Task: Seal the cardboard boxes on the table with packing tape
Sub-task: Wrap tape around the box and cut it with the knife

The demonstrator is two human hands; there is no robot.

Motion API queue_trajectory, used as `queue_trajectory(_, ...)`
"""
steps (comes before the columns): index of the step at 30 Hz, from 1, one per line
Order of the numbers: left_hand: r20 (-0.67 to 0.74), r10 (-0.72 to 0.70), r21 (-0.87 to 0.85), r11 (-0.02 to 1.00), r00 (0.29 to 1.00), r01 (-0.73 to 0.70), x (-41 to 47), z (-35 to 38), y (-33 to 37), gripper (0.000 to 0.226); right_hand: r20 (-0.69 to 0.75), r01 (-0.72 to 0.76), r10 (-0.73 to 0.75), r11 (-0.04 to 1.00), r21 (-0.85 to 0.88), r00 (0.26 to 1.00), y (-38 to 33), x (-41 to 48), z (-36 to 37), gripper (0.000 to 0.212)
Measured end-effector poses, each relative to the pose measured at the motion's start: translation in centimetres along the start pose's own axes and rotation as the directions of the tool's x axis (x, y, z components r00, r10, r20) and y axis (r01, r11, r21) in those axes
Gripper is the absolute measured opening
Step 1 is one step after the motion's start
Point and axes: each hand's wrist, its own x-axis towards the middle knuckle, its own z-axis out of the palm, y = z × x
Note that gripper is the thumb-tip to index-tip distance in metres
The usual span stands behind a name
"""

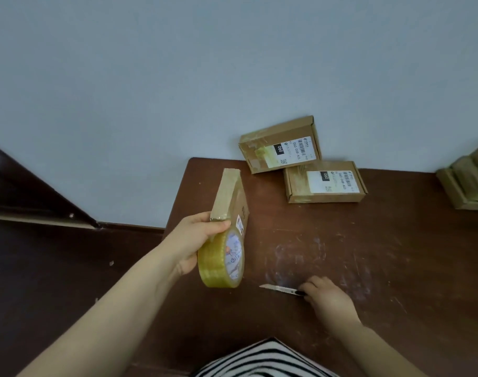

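— Tape, then: where was it?

— The roll of tape [221,263] was off the table [395,254], in the left hand [197,240] together with a cardboard box [228,191] stood on its narrow edge. The thumb was pressed across the spot where box and roll met; the other fingers were curled behind, mostly hidden.

— And the other hand?

— The right hand [329,297] lay on the table with its fingertips bunched on the dark handle end of a knife [280,288], blade pointing left. I couldn't tell if it had a firm hold.

— So which step was it?

— A shiny strip seemed to run from the roll up the box's edge, so I judged this box was taped and waiting for the cut. The next move called for lifting the knife to the taut bit between roll and box, blade kept clear of the thumb.

— Anything readable?

— Two more boxes sat by the wall, the far box [280,144] overlapping the near box [324,182]. Each white label showed a barcode and "060" in white on black; the smaller print was too fine. The roll's core carried blue lettering I couldn't read
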Motion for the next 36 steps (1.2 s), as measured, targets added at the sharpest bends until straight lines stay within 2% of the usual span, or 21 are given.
queue_trajectory(3,0.049,0.007,0.094,0.996,0.999,-0.011,0.0,1.8,-0.1,0.027,-0.072,-0.218,0.222,0.974,0.052,0.972,1.5,-0.7,0.0,0.030)
queue_trajectory(5,0.089,0.009,0.155,0.988,0.996,-0.023,0.1,2.9,-0.2,0.031,-0.062,-0.370,0.405,0.880,0.299,0.912,2.4,-0.9,-1.5,0.027)
queue_trajectory(6,0.109,0.005,0.179,0.984,0.994,-0.024,0.2,3.5,-0.1,0.032,-0.050,-0.405,0.487,0.774,0.487,0.872,2.6,-0.8,-2.8,0.024)
queue_trajectory(8,0.145,-0.006,0.220,0.975,0.989,-0.026,0.5,4.9,-0.1,0.032,-0.078,-0.317,0.604,0.518,0.795,0.793,2.3,-0.3,-6.2,0.017)
queue_trajectory(9,0.162,-0.008,0.238,0.971,0.987,-0.031,0.6,5.6,0.0,0.031,-0.130,-0.214,0.634,0.437,0.874,0.762,1.7,0.0,-8.2,0.014)
queue_trajectory(10,0.180,-0.006,0.256,0.966,0.984,-0.041,0.7,6.4,0.0,0.030,-0.218,-0.096,0.639,0.418,0.903,0.738,0.8,0.3,-10.2,0.011)
queue_trajectory(11,0.197,0.001,0.278,0.959,0.980,-0.057,0.9,7.2,-0.1,0.031,-0.332,0.015,0.619,0.459,0.888,0.712,-0.3,0.7,-12.2,0.009)
queue_trajectory(13,0.236,0.024,0.341,0.934,0.971,-0.106,1.0,8.8,-0.2,0.032,-0.544,0.124,0.507,0.645,0.754,0.669,-2.6,1.6,-15.4,0.007)
queue_trajectory(16,0.274,0.074,0.415,0.890,0.959,-0.187,0.9,10.7,-0.7,0.030,-0.685,0.075,0.264,0.903,0.422,0.679,-4.7,3.1,-17.2,0.011)
queue_trajectory(18,0.263,0.114,0.437,0.871,0.958,-0.223,0.9,11.5,-0.9,0.036,-0.674,0.008,0.141,0.977,0.213,0.725,-4.8,4.1,-16.9,0.018)
queue_trajectory(21,0.208,0.081,0.430,0.887,0.975,-0.166,0.7,11.6,-1.1,0.077,-0.671,-0.018,0.103,0.991,0.132,0.734,-4.3,5.1,-16.7,0.022)
queue_trajectory(22,0.199,0.064,0.427,0.892,0.978,-0.145,0.6,11.3,-1.3,0.077,-0.674,-0.012,0.093,0.992,0.124,0.732,-4.3,5.3,-16.7,0.022)
queue_trajectory(25,0.246,0.021,0.348,0.931,0.969,-0.108,0.3,10.6,-1.9,0.041,-0.673,-0.016,0.082,0.995,0.103,0.735,-4.4,5.5,-16.7,0.023)
queue_trajectory(26,0.250,0.028,0.317,0.942,0.968,-0.109,0.0,10.4,-1.9,0.039,-0.672,-0.020,0.080,0.995,0.097,0.736,-4.3,5.5,-16.6,0.022)
queue_trajectory(28,0.231,0.047,0.275,0.955,0.972,-0.111,0.0,9.9,-2.3,0.050,-0.657,-0.040,0.080,0.996,0.075,0.750,-4.0,5.6,-16.4,0.021)
queue_trajectory(31,0.174,0.039,0.352,0.931,0.984,-0.099,-0.5,9.4,-3.3,0.059,-0.635,-0.068,0.080,0.997,0.045,0.768,-4.2,5.6,-16.4,0.022)
queue_trajectory(34,0.194,0.069,0.278,0.953,0.979,-0.122,-0.8,9.3,-3.8,0.042,-0.611,-0.091,0.088,0.995,0.026,0.787,-4.1,5.7,-16.8,0.026)
queue_trajectory(36,0.207,0.054,0.227,0.969,0.977,-0.101,-0.6,9.5,-3.7,0.027,-0.576,-0.071,0.089,0.996,0.054,0.812,-3.9,5.6,-17.2,0.036)
